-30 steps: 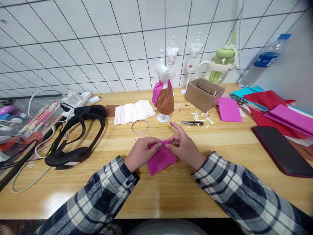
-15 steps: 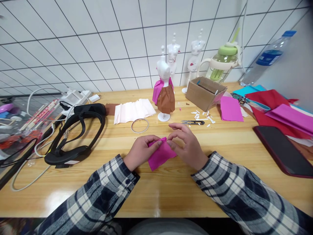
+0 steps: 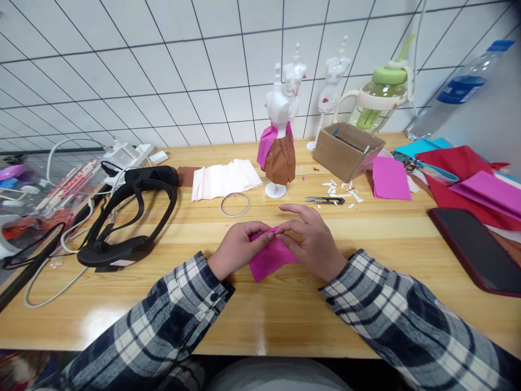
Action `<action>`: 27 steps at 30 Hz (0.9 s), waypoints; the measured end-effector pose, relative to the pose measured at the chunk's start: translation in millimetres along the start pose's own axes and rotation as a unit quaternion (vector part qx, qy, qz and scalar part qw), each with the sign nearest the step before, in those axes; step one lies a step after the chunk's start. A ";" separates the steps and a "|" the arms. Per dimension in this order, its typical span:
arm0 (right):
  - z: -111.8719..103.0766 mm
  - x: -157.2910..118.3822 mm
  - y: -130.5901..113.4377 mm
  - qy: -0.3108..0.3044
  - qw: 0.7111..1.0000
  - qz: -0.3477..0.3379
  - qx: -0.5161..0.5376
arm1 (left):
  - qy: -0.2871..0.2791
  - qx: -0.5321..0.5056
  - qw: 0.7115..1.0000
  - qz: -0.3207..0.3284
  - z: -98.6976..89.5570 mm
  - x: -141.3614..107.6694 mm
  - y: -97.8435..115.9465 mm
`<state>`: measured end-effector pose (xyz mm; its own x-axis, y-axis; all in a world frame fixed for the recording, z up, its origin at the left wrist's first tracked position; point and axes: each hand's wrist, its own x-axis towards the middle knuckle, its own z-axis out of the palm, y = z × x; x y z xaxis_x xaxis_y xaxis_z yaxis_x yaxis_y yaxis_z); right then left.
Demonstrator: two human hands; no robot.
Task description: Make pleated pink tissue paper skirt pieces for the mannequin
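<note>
A small magenta piece of fabric (image 3: pixel 269 260) hangs between my two hands just above the table. My left hand (image 3: pixel 238 247) pinches its top edge between thumb and fingers. At the same edge, the thumb and index finger of my right hand (image 3: pixel 315 241) close on the fabric, while another finger is raised. The top edge looks gathered or folded where the fingertips meet. Beyond the hands stands a small white dress form (image 3: pixel 278 106) wearing a brown skirt (image 3: pixel 280 162) and a magenta cloth (image 3: pixel 267 145).
Thread snips (image 3: pixel 325 200) lie beside white scraps (image 3: pixel 342 190). A hoop (image 3: pixel 235 205) and pleated white fabric (image 3: pixel 226 180) are at centre left. A headset (image 3: pixel 126 252) sits left; a cardboard box (image 3: pixel 348 152), magenta sheets (image 3: pixel 391 179) and a phone (image 3: pixel 478 247) are right.
My right thumb and index finger have come in closer to the left fingertips and pinch the fabric's top edge. The view has shifted slightly.
</note>
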<state>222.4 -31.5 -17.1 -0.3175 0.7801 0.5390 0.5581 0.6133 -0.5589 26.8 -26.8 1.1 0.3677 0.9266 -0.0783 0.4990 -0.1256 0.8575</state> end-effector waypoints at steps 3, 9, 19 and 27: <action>-0.1 -0.5 0.3 0.003 1.000 0.000 0.000 | -0.013 -0.028 1.000 0.001 -0.4 -0.2 -0.4; -3.4 -0.4 -3.8 0.001 0.999 0.005 0.040 | -0.008 -0.069 0.998 0.007 -2.6 0.4 -1.4; -4.1 -0.8 -8.6 -0.017 0.996 0.020 0.089 | 0.020 -0.079 0.997 0.008 -4.7 1.6 -1.5; -8.4 3.4 -4.8 -0.014 0.972 0.131 0.196 | -0.015 -0.024 0.999 0.018 -8.2 0.6 2.4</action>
<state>225.0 -32.8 -7.3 -0.2275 0.9154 0.3320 0.2894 0.3891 -0.8745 21.8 -23.6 7.3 0.4082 0.9109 -0.0605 0.4472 -0.1418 0.8831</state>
